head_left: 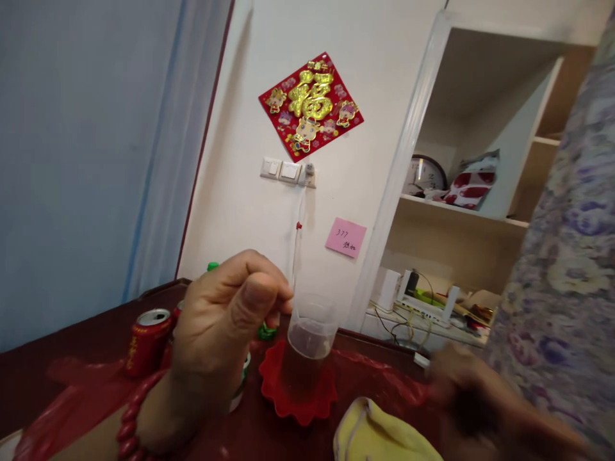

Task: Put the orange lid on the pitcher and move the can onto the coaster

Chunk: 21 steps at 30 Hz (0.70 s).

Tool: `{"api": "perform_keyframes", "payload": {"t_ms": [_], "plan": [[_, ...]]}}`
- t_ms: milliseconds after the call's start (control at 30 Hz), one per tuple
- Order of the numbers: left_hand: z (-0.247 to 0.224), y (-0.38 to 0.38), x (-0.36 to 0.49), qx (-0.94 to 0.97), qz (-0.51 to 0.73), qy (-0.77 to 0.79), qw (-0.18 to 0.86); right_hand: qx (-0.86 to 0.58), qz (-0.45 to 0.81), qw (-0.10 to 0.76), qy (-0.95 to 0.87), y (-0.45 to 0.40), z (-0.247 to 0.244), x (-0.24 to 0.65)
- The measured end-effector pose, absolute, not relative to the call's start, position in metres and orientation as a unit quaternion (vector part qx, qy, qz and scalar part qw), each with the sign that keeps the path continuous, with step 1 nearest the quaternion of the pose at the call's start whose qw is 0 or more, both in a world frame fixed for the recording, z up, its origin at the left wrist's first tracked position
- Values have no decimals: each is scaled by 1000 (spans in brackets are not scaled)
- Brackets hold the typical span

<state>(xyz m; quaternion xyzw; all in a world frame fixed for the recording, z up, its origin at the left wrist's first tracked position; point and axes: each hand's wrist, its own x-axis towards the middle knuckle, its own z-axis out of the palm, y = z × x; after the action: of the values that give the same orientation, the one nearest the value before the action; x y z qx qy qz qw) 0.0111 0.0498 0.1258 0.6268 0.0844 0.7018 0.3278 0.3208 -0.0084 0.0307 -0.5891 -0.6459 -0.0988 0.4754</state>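
The left hand, fingers curled and a red bead bracelet at its wrist, hovers just beside a plastic cup of brown drink on a red coaster on the desk, the blurred right hand near a yellow cloth.

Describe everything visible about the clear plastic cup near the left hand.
The clear plastic cup stands upright on a red scalloped coaster on the dark red table. It looks like thin see-through plastic, tapering toward the base, and holds brown liquid to roughly two thirds. Its rim is open, with no lid. The left hand is raised beside it, fingers curled by the rim; whether they touch it is unclear. A yellow cloth lies in front, apart from it.
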Motion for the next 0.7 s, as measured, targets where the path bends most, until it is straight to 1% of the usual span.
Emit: {"api": "perform_keyframes", "payload": {"t_ms": [67,133,200,267,367,500,600,700], "plan": [[128,80,26,662,673,134,303,-601,-59,518,-606,25,62,290],[128,125,46,712,600,248,268,-631,2,505,-589,69,88,281],[124,173,67,752,473,389,245,-668,57,472,-572,113,104,287],[117,215,82,757,422,432,250,-703,107,448,-542,149,109,299],[105,249,90,761,395,449,252,-721,149,429,-524,176,106,310],[93,256,86,746,404,452,276,-719,175,419,-525,174,104,310],[92,250,85,727,418,440,320,-707,193,417,-537,149,104,317],[95,234,84,694,448,389,407,-688,191,423,-558,99,100,343]]}}
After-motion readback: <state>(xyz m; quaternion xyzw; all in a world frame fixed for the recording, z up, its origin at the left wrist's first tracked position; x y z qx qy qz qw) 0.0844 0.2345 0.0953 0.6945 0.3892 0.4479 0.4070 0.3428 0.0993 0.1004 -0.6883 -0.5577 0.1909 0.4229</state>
